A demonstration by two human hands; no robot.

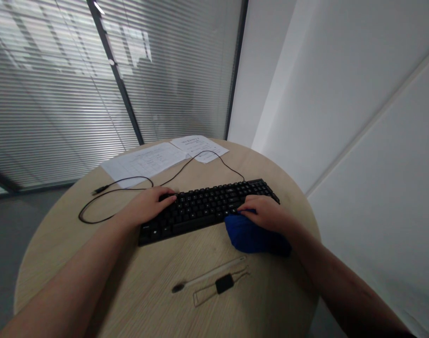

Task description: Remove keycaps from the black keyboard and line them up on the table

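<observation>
Keyboard (203, 206) under the left fingers (168, 202)

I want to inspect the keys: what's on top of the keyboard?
On the keyboard, the left hand lies at the far left and the right hand toward the right, holding the cloth at the near edge. Anything beneath the hands can't be seen.

Left fingers (168, 202) on black keyboard (203, 204), right fingers (250, 205) gripping blue cloth (251, 237), brush (212, 272) on table (144, 291)
</observation>
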